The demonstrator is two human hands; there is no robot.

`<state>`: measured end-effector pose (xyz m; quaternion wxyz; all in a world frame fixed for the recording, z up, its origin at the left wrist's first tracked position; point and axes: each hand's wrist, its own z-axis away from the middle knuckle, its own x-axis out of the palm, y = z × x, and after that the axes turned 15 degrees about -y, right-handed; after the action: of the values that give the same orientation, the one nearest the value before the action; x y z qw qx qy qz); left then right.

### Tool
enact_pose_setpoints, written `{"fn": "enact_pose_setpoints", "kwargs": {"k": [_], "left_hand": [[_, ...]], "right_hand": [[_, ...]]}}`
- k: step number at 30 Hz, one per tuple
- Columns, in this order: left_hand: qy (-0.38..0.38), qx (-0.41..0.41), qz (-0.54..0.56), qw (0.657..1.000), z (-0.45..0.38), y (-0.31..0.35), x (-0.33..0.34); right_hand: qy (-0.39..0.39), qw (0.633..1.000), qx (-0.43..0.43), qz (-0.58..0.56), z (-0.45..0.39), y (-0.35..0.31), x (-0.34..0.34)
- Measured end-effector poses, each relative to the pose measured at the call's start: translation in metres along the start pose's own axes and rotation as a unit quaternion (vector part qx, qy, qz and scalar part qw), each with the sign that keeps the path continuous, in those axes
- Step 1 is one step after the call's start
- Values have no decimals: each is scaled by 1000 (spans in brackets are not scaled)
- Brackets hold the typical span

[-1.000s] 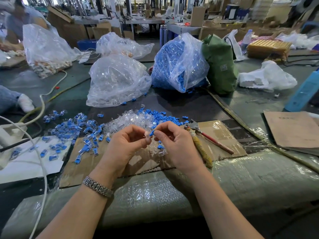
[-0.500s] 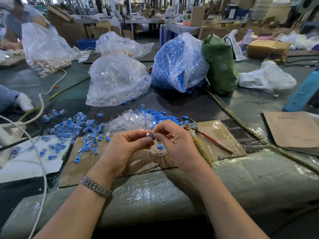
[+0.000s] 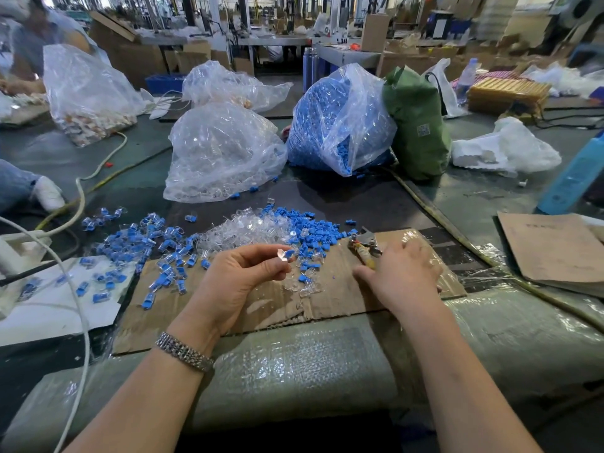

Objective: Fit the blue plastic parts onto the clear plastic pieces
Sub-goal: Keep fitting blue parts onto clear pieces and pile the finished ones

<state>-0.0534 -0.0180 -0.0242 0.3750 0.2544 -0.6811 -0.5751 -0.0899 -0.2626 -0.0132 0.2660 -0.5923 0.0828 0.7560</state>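
R hand (image 3: 400, 276) has left the joined pair, now flat over pliers (image 3: 362, 246), gripping nothing; L hand (image 3: 242, 282) pinches clear piece w/ blue part (image 3: 285, 255), just left of R.

A wide workshop hall stretches behind the tabletop (image 3: 474, 197), whose dark green surface is wrapped at its near edge in shiny clear film. Farther back stand white metal work benches (image 3: 343, 55) on thin legs. Brown cardboard boxes (image 3: 374, 32) are stacked on and around them, and a blue plastic crate (image 3: 163, 82) sits on the floor beneath. Grey upright posts (image 3: 214, 14) rise among the benches. The light is even and bright, strongest at the upper left. At the left edge another person (image 3: 36, 40) sits, blurred.
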Motion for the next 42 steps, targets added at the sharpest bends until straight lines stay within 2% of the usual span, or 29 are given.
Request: {"fn": "enact_pose_setpoints", "kwargs": {"k": [2, 5, 6, 8, 11, 14, 16, 21, 30, 37, 42], "left_hand": [[6, 2, 12, 1000, -1, -1, 0], [16, 4, 36, 999, -1, -1, -2], [20, 5, 45, 999, -1, -2, -3], [23, 9, 67, 997, -2, -2, -4], [18, 14, 89, 996, -3, -2, -7], [22, 16, 104, 994, -4, -2, -9], [27, 25, 104, 994, -5, -2, -9], [21, 28, 89, 995, -6, -4, -12], [26, 12, 31, 999, -5, -7, -10], [36, 5, 23, 999, -3, -5, -8], [60, 9, -34, 998, -1, -3, -4]], "right_hand": [[-22, 999, -5, 33, -2, 4, -2], [-7, 998, -35, 58, -4, 1, -9], [-12, 998, -47, 35, -4, -1, -12], [-47, 992, -86, -82, 0, -3, -20], [-153, 951, -179, -200, 15, -6, -36], [-324, 882, -236, -247, 30, -18, -41], [-364, 863, -252, -243, 36, -27, -38], [-367, 854, -290, -227, 47, -40, -35], [-368, 851, -303, -221, 50, -44, -31], [-322, 880, -283, -207, 53, -50, -21], [-330, 877, -274, -216, 51, -51, -19]]}}
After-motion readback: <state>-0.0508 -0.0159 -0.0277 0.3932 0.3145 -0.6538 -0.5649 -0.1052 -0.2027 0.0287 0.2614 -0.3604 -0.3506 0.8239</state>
